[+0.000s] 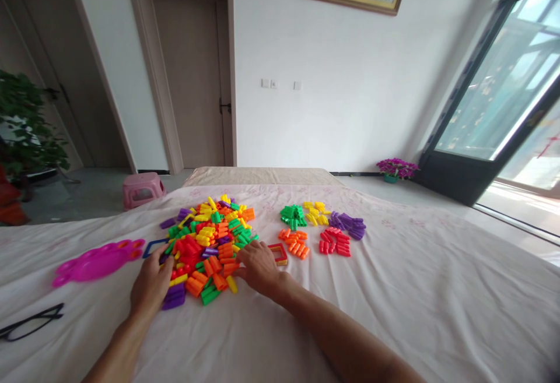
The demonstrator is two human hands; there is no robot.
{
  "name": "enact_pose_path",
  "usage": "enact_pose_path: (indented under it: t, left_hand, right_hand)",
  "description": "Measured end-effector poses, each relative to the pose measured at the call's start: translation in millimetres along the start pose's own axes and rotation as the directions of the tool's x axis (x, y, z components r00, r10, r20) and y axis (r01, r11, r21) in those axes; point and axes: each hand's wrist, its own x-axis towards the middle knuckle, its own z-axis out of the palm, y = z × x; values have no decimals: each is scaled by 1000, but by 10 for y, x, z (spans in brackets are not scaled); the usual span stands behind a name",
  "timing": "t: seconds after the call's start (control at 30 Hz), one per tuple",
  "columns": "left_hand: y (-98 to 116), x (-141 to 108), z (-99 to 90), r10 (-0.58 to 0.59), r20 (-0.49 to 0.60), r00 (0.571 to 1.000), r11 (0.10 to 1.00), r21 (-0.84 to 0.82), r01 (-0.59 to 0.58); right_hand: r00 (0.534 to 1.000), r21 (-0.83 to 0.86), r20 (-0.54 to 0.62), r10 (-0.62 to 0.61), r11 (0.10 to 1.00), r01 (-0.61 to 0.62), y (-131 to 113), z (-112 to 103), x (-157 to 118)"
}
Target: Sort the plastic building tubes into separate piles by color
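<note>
A mixed pile of plastic building blocks (205, 240), in red, orange, yellow, green and purple, lies on the cloth between my hands. My left hand (151, 284) rests against the pile's left edge, thumb and fingers apart, beside a dark purple block. At the right edge, my right hand (259, 265) curves over the blocks with its thumb apart from the fingers; its fingertips are partly hidden. Right of it are colour-sorted groups: green blocks (293, 216), yellow blocks (317, 214), purple blocks (349, 224), orange blocks (295, 243) and red blocks (335, 242).
A red square frame (280, 253) lies behind my right hand, and a blue frame (151, 248) near my left. Further left are a pink tray (98, 262) and black eyeglasses (37, 322). A pink stool (143, 190) stands beyond the cloth-covered table (420, 295).
</note>
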Motion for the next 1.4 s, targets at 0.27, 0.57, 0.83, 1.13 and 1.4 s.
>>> enact_pose_path:
  t: [0.27, 0.57, 0.83, 1.13, 1.4]
  left_hand:
    - [-26, 7, 14, 18, -8, 1000, 1000, 1, -18]
    - [55, -25, -19, 1, -18, 1000, 1000, 7, 0]
    - [114, -52, -57, -13, -17, 1000, 999, 43, 14]
    - [52, -32, -24, 3, -23, 1000, 999, 47, -2]
    - [72, -36, -25, 4, -27, 1000, 1000, 28, -3]
  right_hand:
    - [948, 93, -218, 230, 972, -214, 435, -357, -171]
    - [726, -64, -321, 608, 751, -658, 1194, -623, -429]
    - [945, 70, -207, 254, 967, -245, 511, -384, -227]
    - [995, 77, -49, -90, 993, 94, -72, 7, 150]
    - [995, 42, -92, 25, 999, -21, -22, 132, 108]
